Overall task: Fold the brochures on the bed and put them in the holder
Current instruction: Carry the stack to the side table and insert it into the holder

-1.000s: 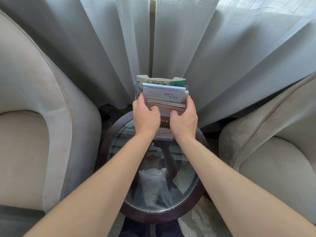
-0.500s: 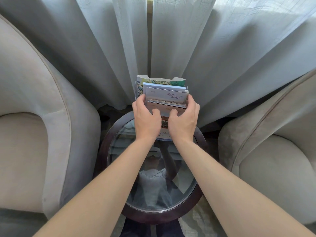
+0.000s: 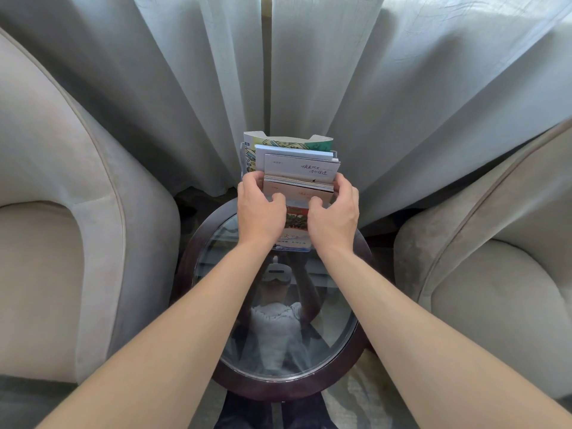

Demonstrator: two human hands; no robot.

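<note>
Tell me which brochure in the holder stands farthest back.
The green and yellow illustrated brochure, with its curved cut-out top edge. It rises behind the pale blue one and the white handwritten one.

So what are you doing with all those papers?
A person is tucking folded brochures into a clear holder on the round glass table. The left hand and right hand both hold the front brochure by its sides, low in the holder. More brochures stand behind it, in front of the curtain.
</note>
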